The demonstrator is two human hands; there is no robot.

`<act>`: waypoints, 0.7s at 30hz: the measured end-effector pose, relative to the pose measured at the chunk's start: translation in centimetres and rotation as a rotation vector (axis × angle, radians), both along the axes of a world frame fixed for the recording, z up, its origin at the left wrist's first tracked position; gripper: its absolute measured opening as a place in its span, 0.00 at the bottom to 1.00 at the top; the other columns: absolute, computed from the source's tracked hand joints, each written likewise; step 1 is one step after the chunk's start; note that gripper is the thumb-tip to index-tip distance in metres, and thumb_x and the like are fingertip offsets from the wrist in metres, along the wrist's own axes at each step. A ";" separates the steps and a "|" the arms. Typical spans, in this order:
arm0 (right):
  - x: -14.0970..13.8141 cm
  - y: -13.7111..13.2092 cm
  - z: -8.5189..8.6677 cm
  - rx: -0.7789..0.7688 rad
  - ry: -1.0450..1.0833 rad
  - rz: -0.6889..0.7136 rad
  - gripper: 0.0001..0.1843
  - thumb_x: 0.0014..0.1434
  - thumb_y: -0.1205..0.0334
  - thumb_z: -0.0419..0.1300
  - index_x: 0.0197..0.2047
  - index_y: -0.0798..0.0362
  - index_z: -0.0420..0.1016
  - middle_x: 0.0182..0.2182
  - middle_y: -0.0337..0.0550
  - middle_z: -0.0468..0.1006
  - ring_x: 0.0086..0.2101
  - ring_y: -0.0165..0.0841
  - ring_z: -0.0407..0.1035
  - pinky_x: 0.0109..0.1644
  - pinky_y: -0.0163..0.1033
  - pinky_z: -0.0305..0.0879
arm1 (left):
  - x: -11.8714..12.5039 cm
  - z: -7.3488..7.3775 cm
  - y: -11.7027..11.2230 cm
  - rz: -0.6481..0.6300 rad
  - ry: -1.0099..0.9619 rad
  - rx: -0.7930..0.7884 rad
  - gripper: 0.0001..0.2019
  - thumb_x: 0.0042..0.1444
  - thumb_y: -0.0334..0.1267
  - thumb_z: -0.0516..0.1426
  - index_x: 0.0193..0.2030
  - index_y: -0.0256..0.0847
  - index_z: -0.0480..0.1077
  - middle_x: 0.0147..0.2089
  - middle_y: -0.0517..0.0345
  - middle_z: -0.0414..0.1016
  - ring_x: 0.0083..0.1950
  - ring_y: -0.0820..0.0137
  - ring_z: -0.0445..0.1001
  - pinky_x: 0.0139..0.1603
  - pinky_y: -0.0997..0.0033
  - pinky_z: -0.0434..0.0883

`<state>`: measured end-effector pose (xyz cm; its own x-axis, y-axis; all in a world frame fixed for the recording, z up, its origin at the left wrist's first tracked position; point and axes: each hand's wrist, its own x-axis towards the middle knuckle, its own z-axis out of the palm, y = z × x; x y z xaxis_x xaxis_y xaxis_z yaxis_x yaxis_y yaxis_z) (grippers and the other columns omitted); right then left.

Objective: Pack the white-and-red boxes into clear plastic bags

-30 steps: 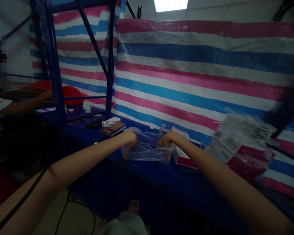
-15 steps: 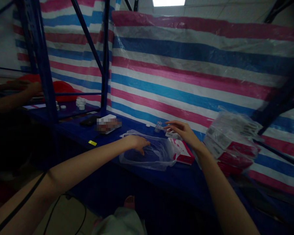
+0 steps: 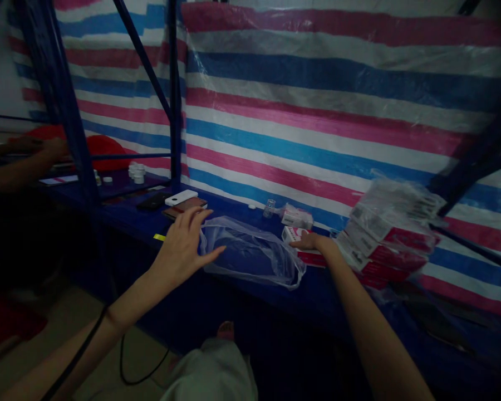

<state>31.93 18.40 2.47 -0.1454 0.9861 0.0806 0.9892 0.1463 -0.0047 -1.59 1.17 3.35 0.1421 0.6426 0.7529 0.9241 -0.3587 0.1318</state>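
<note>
A clear plastic bag (image 3: 250, 250) lies crumpled on the blue shelf (image 3: 317, 295) in front of me. My left hand (image 3: 183, 245) hovers just left of the bag, fingers spread and holding nothing. My right hand (image 3: 313, 242) rests on a red and white box (image 3: 304, 248) at the bag's right edge; its fingers are partly hidden, so its grip is unclear. A small glass vial (image 3: 269, 208) stands behind the bag, and a small wrapped packet (image 3: 296, 216) lies beside it.
A wrapped stack of red and white boxes (image 3: 392, 234) sits at the right. A phone and a white case (image 3: 183, 201) lie left of the bag. White caps (image 3: 137, 172) and another person's arm (image 3: 25, 161) are at far left. A striped tarp (image 3: 317, 111) backs the shelf.
My left hand lifted off the bag and pulled back to the left, opening. My right hand came down from near the vial onto the red and white box. The view tilted down.
</note>
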 end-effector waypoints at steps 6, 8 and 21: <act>2.1 -1.9 2.3 -0.029 0.144 0.228 0.46 0.41 0.55 0.64 0.62 0.58 0.54 0.58 0.57 0.58 0.56 0.45 0.56 0.57 0.46 0.56 | -1.9 -2.0 4.8 -0.154 -0.356 -0.360 0.16 0.55 0.50 0.48 0.37 0.39 0.63 0.34 0.58 0.68 0.35 0.68 0.69 0.37 0.69 0.66; 2.6 -3.5 4.2 0.059 0.333 0.283 0.46 0.42 0.55 0.63 0.63 0.57 0.51 0.59 0.56 0.56 0.56 0.45 0.56 0.57 0.47 0.57 | -1.7 -1.7 6.3 -0.250 -0.438 -0.378 0.15 0.54 0.49 0.48 0.30 0.38 0.63 0.28 0.60 0.67 0.30 0.70 0.67 0.33 0.72 0.64; -9.4 -11.0 8.9 -0.883 0.765 0.878 0.36 0.43 0.61 0.62 0.57 0.52 0.62 0.52 0.46 0.68 0.47 0.38 0.65 0.46 0.41 0.65 | -0.8 -0.9 7.9 -0.433 -0.577 -0.626 0.18 0.54 0.47 0.48 0.30 0.35 0.72 0.14 0.64 0.58 0.16 0.75 0.58 0.19 0.76 0.54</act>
<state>22.52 7.45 11.41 -0.9139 0.3737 -0.1585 0.3002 0.3597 -0.8835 -2.42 9.04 2.46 0.1763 0.9314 0.3185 0.4600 -0.3640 0.8098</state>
